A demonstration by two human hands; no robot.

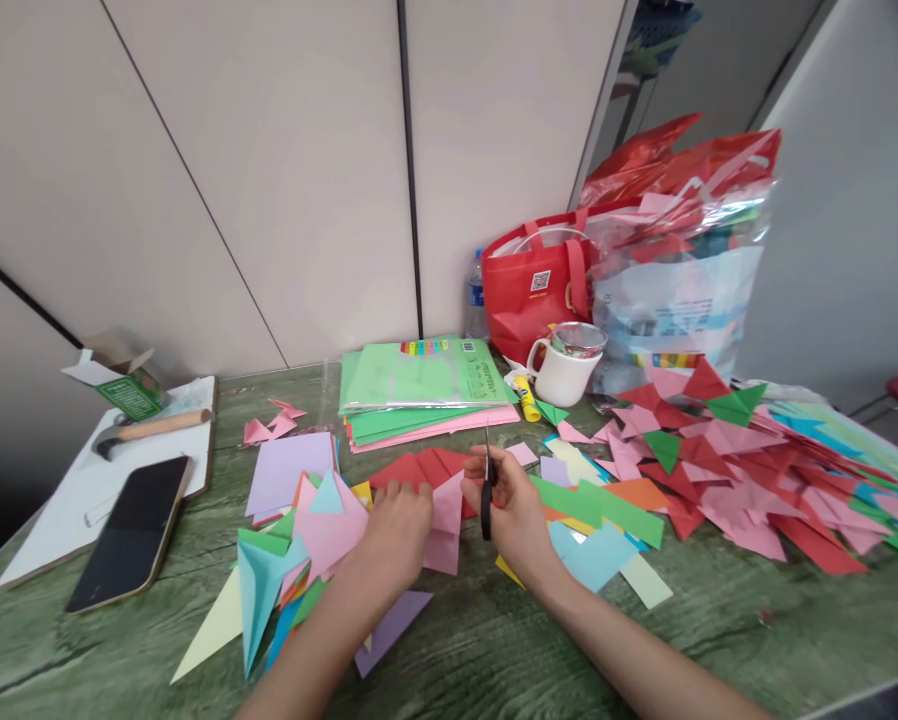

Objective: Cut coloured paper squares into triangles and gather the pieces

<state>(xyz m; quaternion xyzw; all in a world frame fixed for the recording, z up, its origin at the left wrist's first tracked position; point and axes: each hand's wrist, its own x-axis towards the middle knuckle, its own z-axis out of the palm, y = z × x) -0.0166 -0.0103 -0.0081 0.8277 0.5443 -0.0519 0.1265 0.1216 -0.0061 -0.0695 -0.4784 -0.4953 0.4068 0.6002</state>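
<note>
My right hand (515, 510) is closed around black-handled scissors (486, 495), whose blades point up and away from me. Close to its left, my left hand (398, 530) is closed, fingers curled down over the edge of a piece of pink paper (444, 530). Its fingertips are hidden behind the hand. Just beyond both hands lies red paper (419, 466). Folded pink, blue and green paper pieces (329, 540) spread beside and under my left forearm. To the right of my right hand lie green strips (606, 510) and light blue paper (595, 560).
A packet of green paper (434, 375) sits on a stack at the back. Behind stand a white mug (565, 370), a red bag (531, 290) and a full plastic bag (681, 300). Red and pink folded pieces (719, 460) heap rightward. A phone (130, 535) and hammer (156, 428) lie left.
</note>
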